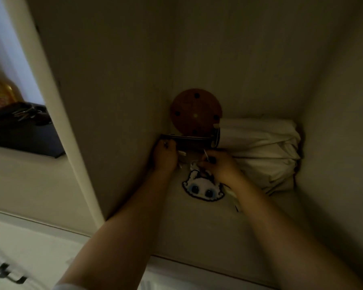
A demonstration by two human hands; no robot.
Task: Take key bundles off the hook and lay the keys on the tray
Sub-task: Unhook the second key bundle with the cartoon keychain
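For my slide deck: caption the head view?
Both hands work a cartoon keychain below a round wooden hook board.

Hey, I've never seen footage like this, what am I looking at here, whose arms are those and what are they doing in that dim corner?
There is no machine: a person wears a camera on the head, looking down at their own bare arms in a dim alcove. The left hand rests at a dark bar below a round brown wooden disc on the wall. The right hand pinches a thin ring or wire above a white cartoon charm with big dark eyes. White folded cloth sits to the right. At far left, a dark tray holds what look like keys.
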